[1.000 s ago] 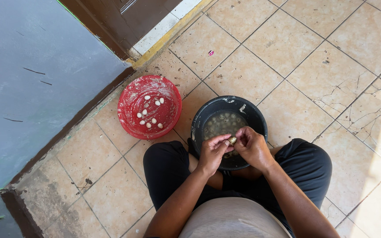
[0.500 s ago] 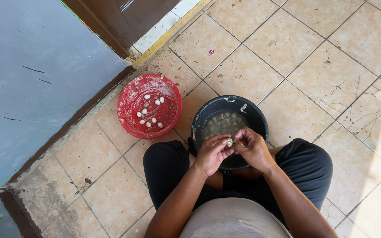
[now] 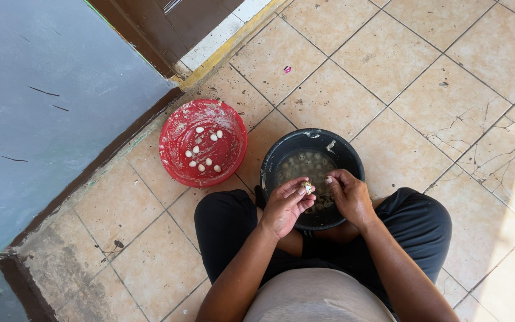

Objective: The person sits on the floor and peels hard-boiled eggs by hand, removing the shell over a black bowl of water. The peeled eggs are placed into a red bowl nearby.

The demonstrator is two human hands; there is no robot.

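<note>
**Hands at work over a black bucket of small eggs**

Little has moved since the earlier frames: our two hands have stayed over the bucket, and the small pale thing between them now sits at the left fingertips rather than between both hands.

We look straight down at our own lap as we sit on a tiled floor (image 3: 388,65) of beige squares, some of them cracked. Our left hand (image 3: 284,206) is curled, its thumb and fingertips pinched on a small speckled egg (image 3: 307,187), which looks partly peeled. Our right hand (image 3: 348,197) is just beside it, fingers bent and loosely closed, the fingertips near the egg; we cannot tell whether they touch it or hold anything.

Both hands hover above the near rim of a black bucket (image 3: 287,146), which stands between our knees and holds cloudy water with many small rounded pieces in it. Whether those are shelled or unshelled we cannot tell.

Just to the left of the bucket, close but apart from it, sits a red bowl (image 3: 174,128), dusted with white marks, holding about a dozen small white peeled eggs (image 3: 201,152). Beyond it rises a grey-blue wall (image 3: 43,107) with a brown base, and a dark brown door (image 3: 150,21) at the top.
</note>
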